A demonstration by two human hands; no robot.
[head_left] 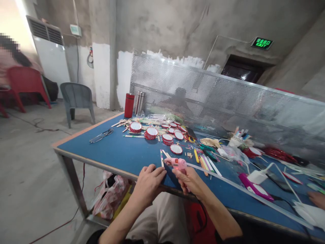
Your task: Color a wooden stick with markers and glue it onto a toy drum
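My right hand [190, 180] grips a pink hot glue gun [181, 164], its nozzle pointing left over the blue tabletop. A long translucent glue stick [228, 178] runs out of its back toward the lower right. My left hand [149, 181] rests at the table's front edge, fingers together and tips on the near end of a narrow wooden craft stick [161, 156] with coloured marks. The nozzle is close to that stick; whether they touch I cannot tell. Just beyond lies a small red-rimmed drum with a white face [176, 149].
Several more red-rimmed drums [151, 132] and loose sticks lie farther back. Eyeglasses [102, 135] rest at left. Markers [207, 163], green-handled pliers [208, 149] and a purple power strip [255, 188] lie rightward. A perforated metal screen [203, 91] borders the back. Another person's hand [316, 199] shows at far right.
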